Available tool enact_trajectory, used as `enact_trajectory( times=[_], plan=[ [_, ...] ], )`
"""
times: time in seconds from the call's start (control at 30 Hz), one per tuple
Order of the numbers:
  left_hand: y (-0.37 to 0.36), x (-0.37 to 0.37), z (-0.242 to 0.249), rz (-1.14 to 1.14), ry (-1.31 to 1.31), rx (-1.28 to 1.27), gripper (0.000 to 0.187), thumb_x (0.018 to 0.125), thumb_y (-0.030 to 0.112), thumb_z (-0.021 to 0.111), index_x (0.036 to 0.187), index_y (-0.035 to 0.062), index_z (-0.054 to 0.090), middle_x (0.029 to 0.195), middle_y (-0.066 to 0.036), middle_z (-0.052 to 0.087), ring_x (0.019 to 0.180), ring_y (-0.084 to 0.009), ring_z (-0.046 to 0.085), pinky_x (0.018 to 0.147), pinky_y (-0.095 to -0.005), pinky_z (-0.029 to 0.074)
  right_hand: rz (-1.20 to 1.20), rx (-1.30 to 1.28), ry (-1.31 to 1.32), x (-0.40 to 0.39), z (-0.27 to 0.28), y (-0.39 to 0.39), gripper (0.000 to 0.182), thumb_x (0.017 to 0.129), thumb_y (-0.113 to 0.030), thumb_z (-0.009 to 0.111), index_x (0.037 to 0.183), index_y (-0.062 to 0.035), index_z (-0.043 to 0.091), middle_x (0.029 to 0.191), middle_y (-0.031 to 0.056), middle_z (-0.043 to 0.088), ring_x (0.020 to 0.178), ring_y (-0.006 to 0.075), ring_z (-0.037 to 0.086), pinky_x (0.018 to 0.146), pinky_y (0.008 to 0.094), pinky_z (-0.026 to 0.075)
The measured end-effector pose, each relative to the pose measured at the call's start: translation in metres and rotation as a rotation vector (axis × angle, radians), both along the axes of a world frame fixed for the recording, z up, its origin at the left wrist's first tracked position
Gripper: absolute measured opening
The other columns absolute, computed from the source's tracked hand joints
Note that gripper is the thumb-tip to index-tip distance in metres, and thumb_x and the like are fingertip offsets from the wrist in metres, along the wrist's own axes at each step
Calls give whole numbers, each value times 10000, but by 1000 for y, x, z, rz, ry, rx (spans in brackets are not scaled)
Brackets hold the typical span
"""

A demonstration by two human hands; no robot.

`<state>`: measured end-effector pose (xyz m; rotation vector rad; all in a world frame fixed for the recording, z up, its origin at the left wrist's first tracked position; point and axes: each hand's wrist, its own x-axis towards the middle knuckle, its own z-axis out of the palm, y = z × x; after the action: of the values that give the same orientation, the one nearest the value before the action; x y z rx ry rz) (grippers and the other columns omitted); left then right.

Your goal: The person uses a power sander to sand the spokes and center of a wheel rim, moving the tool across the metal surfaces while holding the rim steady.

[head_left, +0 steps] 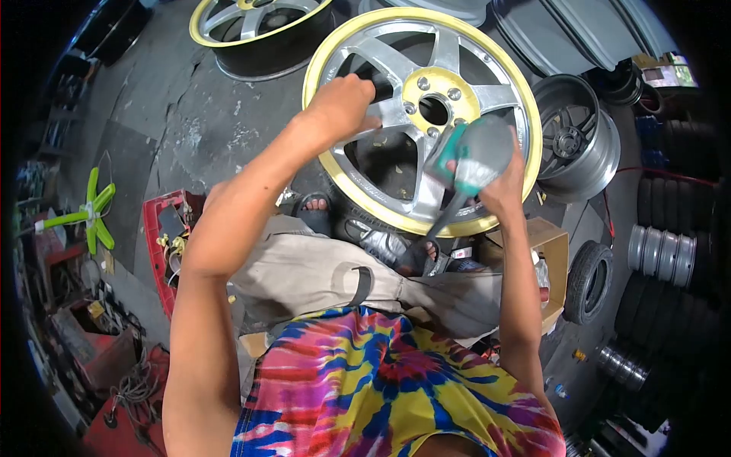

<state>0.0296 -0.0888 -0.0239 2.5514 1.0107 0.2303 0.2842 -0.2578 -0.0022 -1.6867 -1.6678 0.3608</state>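
A large alloy wheel (493,97), silver spokes with a yellow rim edge and yellow hub, lies face up before my knees. My right hand (506,185) is wrapped round a green and grey power tool (480,156), blurred, over the wheel's lower right spokes; a dark cord or handle part runs down from it. My left hand (339,109) is at the wheel's left edge, fingers curled down toward the rim and a spoke; whatever they grip, if anything, is hidden.
Another yellow-edged wheel (263,44) lies at the top. A dark wheel (579,141) and a tyre (590,282) are on the right. An open cardboard box (550,247) stands by my right knee, a red crate (158,259) at the left, and a green fan (91,212) farther left.
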Motion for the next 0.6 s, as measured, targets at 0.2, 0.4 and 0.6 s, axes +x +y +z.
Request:
enact_trajectory(
  times=[0.2, 0.4, 0.6],
  plan=[
    [4, 2, 5, 28, 18, 5, 366, 849, 299, 798, 980, -40, 757, 874, -268, 721, 876, -423, 709, 838, -466, 566, -210, 66, -3, 9, -13, 17, 687, 658, -249, 981, 1181, 6, 615, 1078, 111, 694, 967, 213, 671, 881, 358, 537],
    [5, 5, 15, -17, -149, -115, 450, 897, 396, 766, 992, -44, 755, 882, -246, 733, 803, -382, 719, 786, -430, 563, 36, 9, -70, -10, 2, 11, 694, 660, -268, 973, 1190, 4, 617, 1055, 110, 699, 962, 210, 673, 885, 358, 534],
    [-10, 51, 49, -259, -464, -249, 665, 883, 549, 744, 1144, -61, 707, 1047, -255, 733, 906, -373, 718, 831, -409, 554, -128, 132, 128, -21, -20, 28, 586, 639, -200, 941, 1125, 9, 688, 1088, 141, 676, 974, 301, 701, 863, 403, 543]
  ],
)
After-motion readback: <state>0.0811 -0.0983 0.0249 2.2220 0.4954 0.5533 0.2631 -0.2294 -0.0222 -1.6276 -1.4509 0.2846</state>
